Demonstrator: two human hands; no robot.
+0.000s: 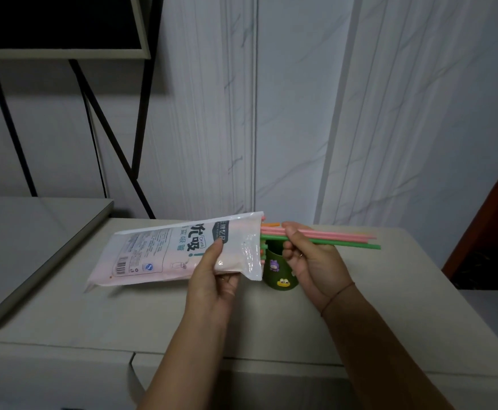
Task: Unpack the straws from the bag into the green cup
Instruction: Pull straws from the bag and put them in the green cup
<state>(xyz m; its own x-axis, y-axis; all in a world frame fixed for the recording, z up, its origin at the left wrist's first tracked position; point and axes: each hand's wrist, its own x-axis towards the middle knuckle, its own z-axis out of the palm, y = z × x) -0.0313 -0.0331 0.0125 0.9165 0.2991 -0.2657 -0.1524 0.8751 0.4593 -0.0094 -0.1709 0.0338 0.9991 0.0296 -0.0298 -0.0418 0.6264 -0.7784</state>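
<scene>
Marbled wall, perhaps beige cabinet

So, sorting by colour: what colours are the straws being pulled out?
Pink and green straws in the right hand; head view.

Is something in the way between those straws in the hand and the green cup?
Partly. The straws in the right hand lie sideways above the green cup. The bag, held by the left hand, covers the cup's left rim.

Pink and green straws, white-pink bag, dark green cartoon-stickered cup
</scene>
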